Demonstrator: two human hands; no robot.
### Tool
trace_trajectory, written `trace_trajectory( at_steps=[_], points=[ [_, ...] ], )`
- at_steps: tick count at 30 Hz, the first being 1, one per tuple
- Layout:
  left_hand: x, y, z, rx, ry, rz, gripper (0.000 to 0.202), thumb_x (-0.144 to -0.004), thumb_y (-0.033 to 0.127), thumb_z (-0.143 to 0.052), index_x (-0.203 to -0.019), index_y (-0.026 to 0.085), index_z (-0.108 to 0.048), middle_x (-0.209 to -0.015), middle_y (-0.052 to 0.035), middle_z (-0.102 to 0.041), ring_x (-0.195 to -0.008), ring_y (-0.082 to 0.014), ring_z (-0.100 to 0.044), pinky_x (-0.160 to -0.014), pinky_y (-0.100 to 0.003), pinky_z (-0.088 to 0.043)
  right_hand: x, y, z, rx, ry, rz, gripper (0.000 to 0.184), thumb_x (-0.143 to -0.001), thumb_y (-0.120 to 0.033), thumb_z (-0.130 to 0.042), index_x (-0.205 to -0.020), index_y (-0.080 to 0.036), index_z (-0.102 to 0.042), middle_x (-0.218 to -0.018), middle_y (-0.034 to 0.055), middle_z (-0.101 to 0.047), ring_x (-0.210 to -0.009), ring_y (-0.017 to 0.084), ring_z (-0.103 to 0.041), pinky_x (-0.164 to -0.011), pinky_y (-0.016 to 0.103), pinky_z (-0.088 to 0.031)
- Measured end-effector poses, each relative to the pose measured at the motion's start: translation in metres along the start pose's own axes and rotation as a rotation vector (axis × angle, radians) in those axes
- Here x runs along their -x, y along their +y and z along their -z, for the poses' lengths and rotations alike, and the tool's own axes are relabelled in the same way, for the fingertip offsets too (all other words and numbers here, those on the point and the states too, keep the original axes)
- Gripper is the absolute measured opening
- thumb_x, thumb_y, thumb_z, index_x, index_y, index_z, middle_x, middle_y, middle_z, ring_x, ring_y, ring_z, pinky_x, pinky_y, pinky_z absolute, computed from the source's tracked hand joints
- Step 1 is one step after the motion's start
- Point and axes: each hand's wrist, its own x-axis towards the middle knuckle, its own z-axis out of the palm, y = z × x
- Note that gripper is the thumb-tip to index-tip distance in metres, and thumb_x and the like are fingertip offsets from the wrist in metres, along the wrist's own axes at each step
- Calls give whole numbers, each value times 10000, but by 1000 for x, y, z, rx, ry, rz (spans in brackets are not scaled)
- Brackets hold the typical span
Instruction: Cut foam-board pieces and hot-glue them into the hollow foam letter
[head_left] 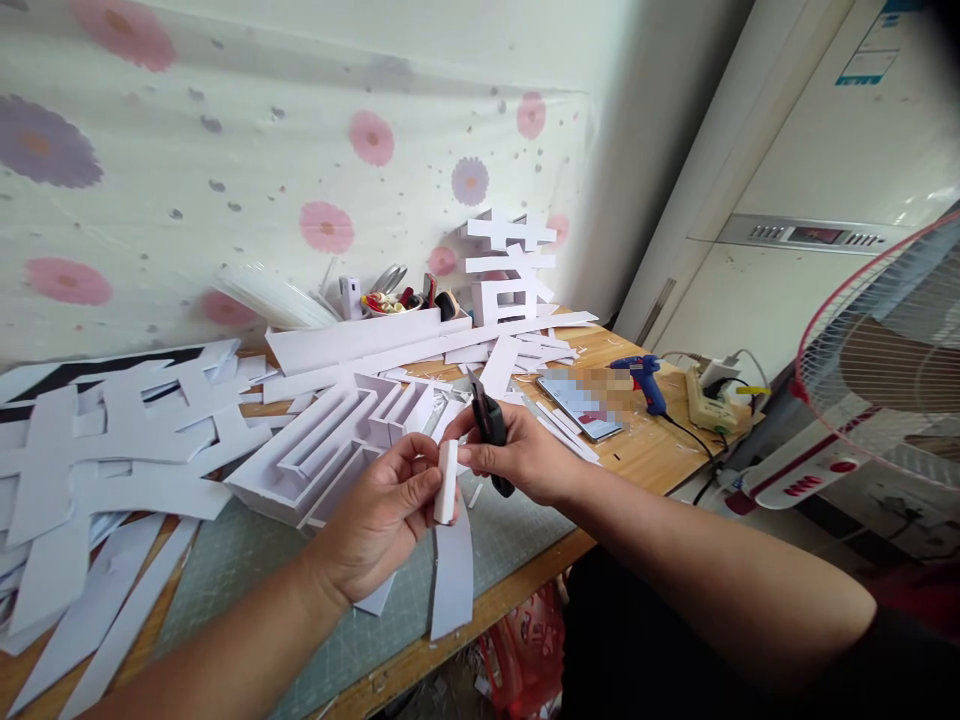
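The wooden table [645,455] was buried in white foam-board offcuts [112,470]. Above it, the left hand [386,515] pinched a small white strip [447,482] by its edge, while the right hand [525,455] was clamped on black scissors [489,425] just beside that pinch. The strip looked light, stiff-ish and easily dented, so best held by the edges.

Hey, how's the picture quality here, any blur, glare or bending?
Head view: bright, even daylight with soft shadows; the white foam-board letter looks nearly washed out; a phone on the table is pixelated; wide-angle bending curves the fan and the edges; both hands, left and right, are sharp.
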Motion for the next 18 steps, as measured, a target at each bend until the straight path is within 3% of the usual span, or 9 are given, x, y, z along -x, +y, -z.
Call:
trace_trajectory(
  at_steps=[5,11,15,18],
  points=[
    [0,1,-3,-19,99,-38,393,-650,282,-852,-958,172,-635,-700,20,-637,-576,-100,-573,-565,-221,-493,2,-3,2,240,75,91,254,-740,-373,-738,-841,-170,-622,-730,-23,-575,-661,97,-509,-614,248,-431],
    [-2,-1,-5,-100,234,-131,342,-630,279,-861,-876,173,-650,-747,21,-649,-610,-80,-553,-550,-185,-459,2,0,1,143,37,15,380,-758,-396,-723,-1043,-166,-622,-839,7,-609,-651,94,-521,-589,247,-439],
    [-3,-2,-4,-131,260,-130,320,-624,307,-861,-830,169,-658,-728,24,-650,-596,-84,-554,-533,-194,-463,1,0,-2,177,5,32,392,-695,-398,-778,-983,-163,-652,-787,-15,-602,-707,110,-548,-686,274,-459],
    [-3,-2,-4,-197,253,-86,324,-635,344,-849,-836,161,-672,-700,8,-668,-591,-114,-598,-569,-243,-505,0,-1,-3,176,15,-19,414,-661,-441,-797,-927,-158,-654,-763,-10,-614,-690,119,-557,-673,281,-469]
  ],
)
